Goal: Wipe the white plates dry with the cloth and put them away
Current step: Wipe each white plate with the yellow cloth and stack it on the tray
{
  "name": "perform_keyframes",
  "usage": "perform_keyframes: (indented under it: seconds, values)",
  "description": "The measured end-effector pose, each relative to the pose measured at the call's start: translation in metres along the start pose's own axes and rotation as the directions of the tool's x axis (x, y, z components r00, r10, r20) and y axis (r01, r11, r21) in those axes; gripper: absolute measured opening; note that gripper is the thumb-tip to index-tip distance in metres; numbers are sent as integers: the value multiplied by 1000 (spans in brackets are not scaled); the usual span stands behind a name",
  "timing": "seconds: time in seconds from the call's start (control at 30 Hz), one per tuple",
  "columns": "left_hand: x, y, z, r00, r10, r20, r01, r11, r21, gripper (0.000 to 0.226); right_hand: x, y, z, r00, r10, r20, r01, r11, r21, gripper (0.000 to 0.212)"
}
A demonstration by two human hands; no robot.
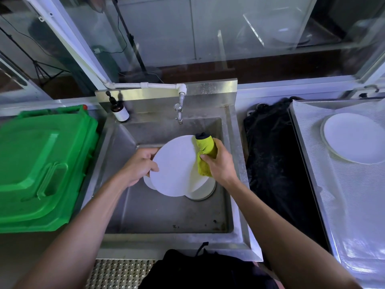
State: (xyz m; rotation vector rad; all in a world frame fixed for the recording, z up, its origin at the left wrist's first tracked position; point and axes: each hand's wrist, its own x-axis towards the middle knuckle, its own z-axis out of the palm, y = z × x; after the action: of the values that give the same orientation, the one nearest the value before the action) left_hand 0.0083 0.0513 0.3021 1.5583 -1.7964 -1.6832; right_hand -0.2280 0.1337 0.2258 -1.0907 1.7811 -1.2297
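Over the steel sink [129,205], the left hand [139,166] grips the left edge of a white plate [177,167], thumb on the upper face and fingers curled beneath the rim, holding it tilted above the basin. The right hand [220,163] is clenched around a bunched yellow-green cloth [205,155], which lies against the plate's right side; the cloth's dark end pokes out above the fist. Under the held plate, more white plates [201,192] rest in the basin, showing at the lower right and lower left. Another white plate [354,137] lies flat on the textured worktop [343,205] to the right, well apart from the sink. A tap [178,111] hangs over the basin's back edge, with a dark pump bottle [119,110] in the sink's back left corner. A green bin lid [39,167] sits to the left, and black fabric [277,163] fills the gap between sink and worktop.
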Motion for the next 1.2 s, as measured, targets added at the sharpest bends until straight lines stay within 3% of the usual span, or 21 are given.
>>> perform_keyframes:
  seconds: [0.27, 0.43, 0.57, 0.73, 0.8, 0.87, 0.93, 1.0, 1.1, 1.2]
  values:
    - [9, 18, 0, 993, 82, 90, -97, 978, 185, 63, 6, -8, -2, 994, -81, 71, 86, 994, -72, 57]
    - [14, 22, 9, 994, 91, 56, -102, 963, 248, 69, 2, -8, 1, 992, -124, -22, 118, 978, -174, 53]
    - [16, 18, 27, 990, 132, -49, -123, 981, 153, 76, -4, -13, 0, 967, -220, -128, 193, 961, -196, 44]
    - [26, 6, 36, 971, 105, -217, -100, 994, 34, 60, -2, -21, -4, 932, -312, -183, 254, 924, -285, 43]
    - [29, 0, 37, 956, 0, -295, -19, 998, -62, 47, -3, -23, -7, 920, -331, -212, 265, 920, -287, 43]
    - [27, -11, 36, 923, -203, -328, 140, 968, -207, 25, -3, -23, -10, 902, -352, -249, 280, 918, -280, 44]
    - [24, -23, 34, 901, -381, -206, 304, 895, -326, 30, -3, -24, -12, 887, -366, -281, 284, 913, -293, 47]
    - [23, -28, 31, 887, -458, -52, 375, 783, -497, 48, -3, -25, -11, 866, -395, -308, 292, 898, -329, 47]
    - [26, -19, 34, 903, -418, 100, 371, 640, -673, 73, -6, -26, -9, 842, -447, -303, 322, 866, -383, 45]
    - [28, 2, 44, 922, -358, 149, 352, 609, -711, 81, -10, -25, -5, 808, -524, -270, 389, 818, -423, 52]
